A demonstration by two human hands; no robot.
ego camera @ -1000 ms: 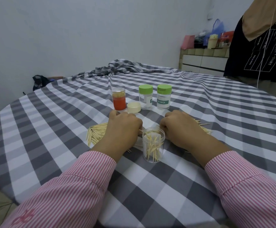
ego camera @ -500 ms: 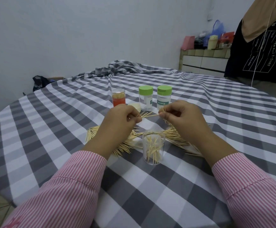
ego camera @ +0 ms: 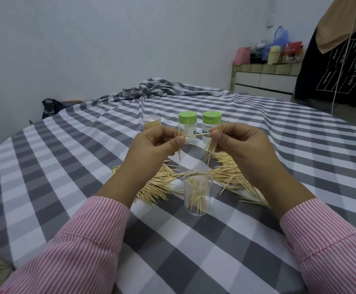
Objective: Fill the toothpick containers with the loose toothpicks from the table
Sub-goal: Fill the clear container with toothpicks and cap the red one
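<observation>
While raised over open container [ego camera: 197, 193], both hands [ego camera: 196, 143] pinch toothpicks [ego camera: 212, 143].

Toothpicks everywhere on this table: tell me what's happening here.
A person in a pink striped shirt is filling containers with loose toothpicks. The right hand holds a small bundle of toothpicks, and the left hand pinches a few more; both hands share one toothpick stretched between them. Below them stands an open clear container, partly filled. Piles of loose toothpicks lie on the checked tablecloth. Two green-lidded containers and an orange one stand behind.
</observation>
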